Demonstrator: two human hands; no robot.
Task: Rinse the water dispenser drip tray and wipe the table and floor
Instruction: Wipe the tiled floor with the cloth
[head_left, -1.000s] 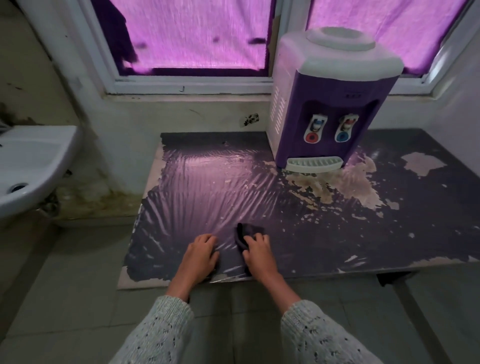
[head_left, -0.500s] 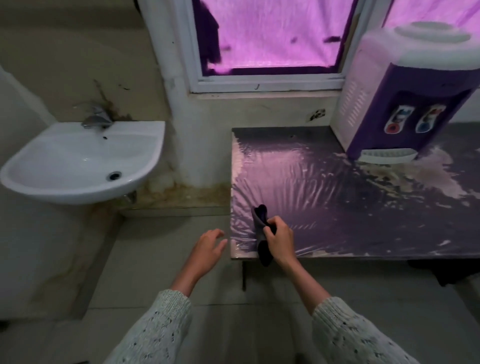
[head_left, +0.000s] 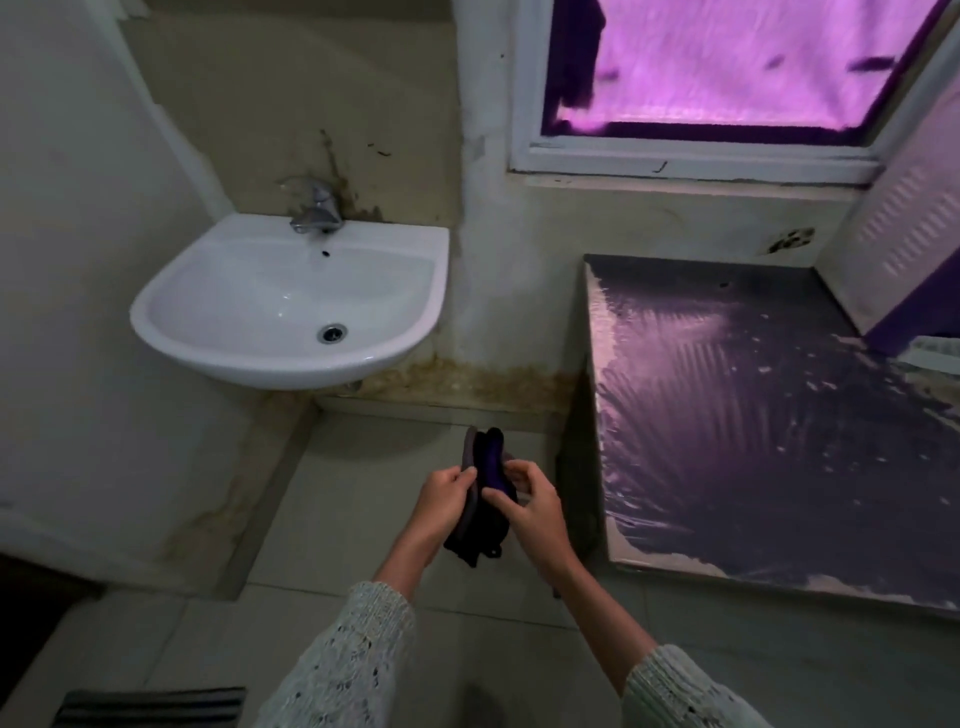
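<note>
The person holds a dark folded cloth with a purple inner side (head_left: 485, 488) in front of the body, above the pale tiled floor (head_left: 363, 467), with 2 hands; the left hand (head_left: 441, 493) grips the left edge of the cloth, its fingers curled close together over the fabric; the right hand (head_left: 530, 506) pinches the right side of the cloth between the thumb and the bent fingers; the lower end of the cloth hangs down between the wrists; both arms wear light knitted sleeves (head_left: 358, 665); to the right stands the low table with a dark, shiny and peeling top (head_left: 753, 441), well apart from the cloth, and its surface shows wet streaks; at the far right edge of the table I see a part of the white and purple water dispenser (head_left: 904, 249), and just below it a small piece of the white slotted drip tray (head_left: 935, 353), resting on the table against the foot of the dispenser; to the left, on the stained wall, hangs a white ceramic basin (head_left: 218, 338) with a metal tap (head_left: 317, 213) above it; behind the table is a white-framed window with a glowing pink curtain (head_left: 727, 62); a striped mat (head_left: 150, 706) lies on the floor at the bottom left.
</note>
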